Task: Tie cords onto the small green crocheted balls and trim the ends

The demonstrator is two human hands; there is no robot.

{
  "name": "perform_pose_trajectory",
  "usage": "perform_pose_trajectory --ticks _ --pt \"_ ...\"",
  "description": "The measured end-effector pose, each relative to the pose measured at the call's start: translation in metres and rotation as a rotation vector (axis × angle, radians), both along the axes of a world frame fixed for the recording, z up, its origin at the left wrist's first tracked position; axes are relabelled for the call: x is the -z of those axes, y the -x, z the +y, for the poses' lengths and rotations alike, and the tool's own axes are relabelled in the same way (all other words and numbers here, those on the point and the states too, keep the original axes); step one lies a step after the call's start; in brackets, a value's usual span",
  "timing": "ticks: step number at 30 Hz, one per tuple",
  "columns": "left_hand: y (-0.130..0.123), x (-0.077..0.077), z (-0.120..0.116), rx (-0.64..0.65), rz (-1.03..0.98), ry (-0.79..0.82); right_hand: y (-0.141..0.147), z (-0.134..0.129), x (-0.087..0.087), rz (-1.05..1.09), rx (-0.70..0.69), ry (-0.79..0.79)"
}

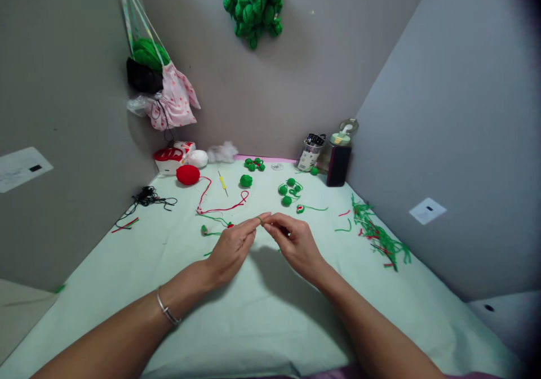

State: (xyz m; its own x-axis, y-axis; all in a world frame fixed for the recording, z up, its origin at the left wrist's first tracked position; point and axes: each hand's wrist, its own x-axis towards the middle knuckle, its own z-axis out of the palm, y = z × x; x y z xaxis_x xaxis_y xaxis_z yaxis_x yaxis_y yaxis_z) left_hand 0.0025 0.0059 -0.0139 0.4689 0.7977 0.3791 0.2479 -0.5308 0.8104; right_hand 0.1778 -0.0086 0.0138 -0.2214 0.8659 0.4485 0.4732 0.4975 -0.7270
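My left hand (231, 250), with a silver bangle at its wrist, and my right hand (299, 245) meet at the fingertips above the table. Both are closed in a pinch on a short bit of green yarn (261, 221); most of it is hidden by my fingers. Just beyond my left hand lie a small green crocheted piece (204, 230) with a tail and a red bit (230, 225), partly covered by the hand. A green piece with a red and white centre (300, 209) rests past my right hand, its tail stretched rightward.
A red yarn ball (188, 174) trails a strand near a yellow-handled hook (222, 183). Several green balls (286, 200) lie further back. Green and red scraps (378, 232) spread at right, black yarn (147, 197) at left. A dark phone (338, 166) stands by a pen can (310, 155).
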Motion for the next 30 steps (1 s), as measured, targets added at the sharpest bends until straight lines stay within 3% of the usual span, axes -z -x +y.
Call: perform_pose_trajectory --ticks 11,23,30 --pt "0.0001 0.0018 0.0004 0.004 0.008 -0.001 -0.0005 -0.0003 -0.0001 -0.010 -0.022 -0.011" --pt "-0.0017 -0.0015 -0.0019 -0.052 0.147 -0.060 -0.0022 0.0039 0.0027 -0.063 -0.019 0.026" --pt "-0.0021 0.0025 -0.0001 -0.041 0.100 -0.075 -0.0035 0.0045 0.0031 -0.090 -0.021 0.026"
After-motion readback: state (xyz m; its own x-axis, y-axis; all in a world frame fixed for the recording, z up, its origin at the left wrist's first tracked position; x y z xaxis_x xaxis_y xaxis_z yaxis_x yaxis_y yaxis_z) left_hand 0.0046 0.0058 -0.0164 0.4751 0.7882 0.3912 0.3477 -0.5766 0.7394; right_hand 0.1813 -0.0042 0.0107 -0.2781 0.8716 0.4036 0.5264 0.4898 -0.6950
